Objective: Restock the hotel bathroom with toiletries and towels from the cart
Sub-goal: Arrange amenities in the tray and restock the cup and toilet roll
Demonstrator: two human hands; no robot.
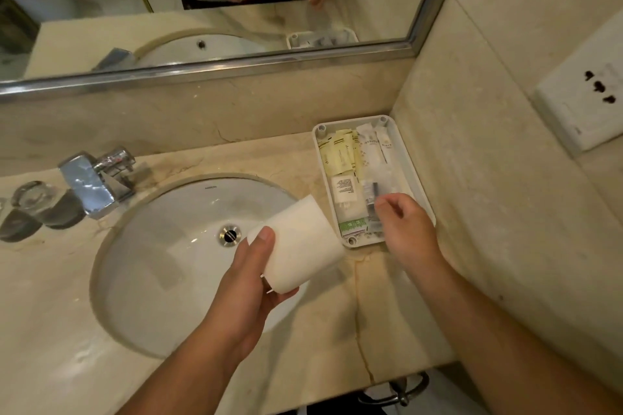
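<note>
My left hand grips a white toilet paper roll over the right side of the sink basin. A white amenity tray sits on the counter by the right wall, filled with yellow sachets, white tubes and small packets. My right hand hovers over the tray's near end with loosely curled fingers, and holds nothing that I can see. The mirror above shows the roll and both hands.
A chrome faucet stands at the sink's back left, with glass tumblers beside it. The marble counter has a crack running to its front edge. A wall socket plate sits on the right wall.
</note>
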